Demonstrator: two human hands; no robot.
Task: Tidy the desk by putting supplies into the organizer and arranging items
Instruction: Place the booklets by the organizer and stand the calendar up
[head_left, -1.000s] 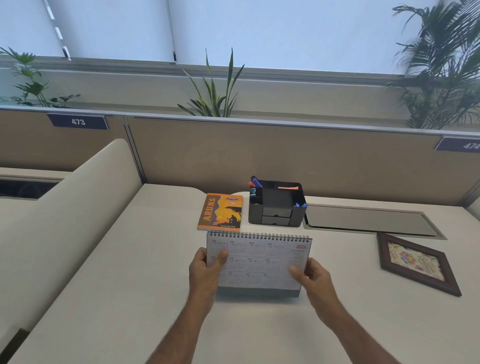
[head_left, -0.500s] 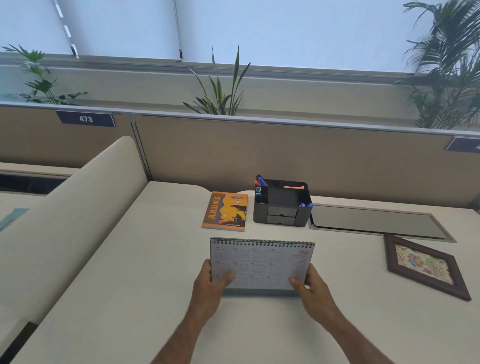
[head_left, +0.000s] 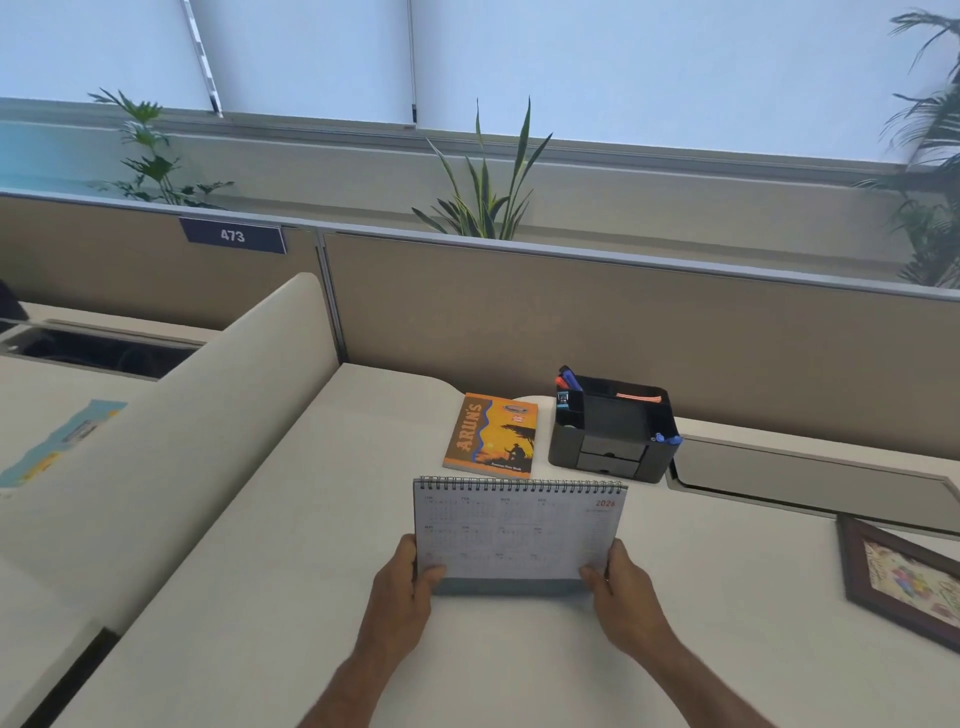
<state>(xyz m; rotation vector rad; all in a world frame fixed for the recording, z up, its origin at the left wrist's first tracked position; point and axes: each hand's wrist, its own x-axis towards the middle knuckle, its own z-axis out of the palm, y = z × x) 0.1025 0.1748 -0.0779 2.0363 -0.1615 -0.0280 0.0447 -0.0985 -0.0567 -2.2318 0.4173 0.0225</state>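
Left fingers: thumb (head_left: 434, 574) curled over the front lower-left corner of the desk calendar (head_left: 519, 530), the other fingers wrapped behind its left edge, clamped on it.
Right fingers: thumb (head_left: 589, 576) pressed on the calendar's front lower-right corner, the rest hidden behind its right edge, likewise clamped.
Left hand (head_left: 402, 592): grips the calendar's lower left, forearm running down toward the bottom of the view.
Right hand (head_left: 626, 587): grips the calendar's lower right, forearm angled down and to the right.
Calendar: upright, spiral binding on top, year grid facing the camera, held at both lower corners over the desk (head_left: 260, 597); whether its base touches the desk cannot be told.
Notebook (head_left: 491, 435): orange cover, flat on the desk just behind the calendar's upper left.
Organizer (head_left: 613, 434): black, behind the calendar's upper right, just right of the notebook; blue and orange pens in its left rear compartment, a blue item at its right edge, small drawers in front.
Picture frame (head_left: 904, 579): dark wood, flat on the desk, well right of the calendar.
Partition (head_left: 571, 312): beige, behind the organizer, with plants above it.
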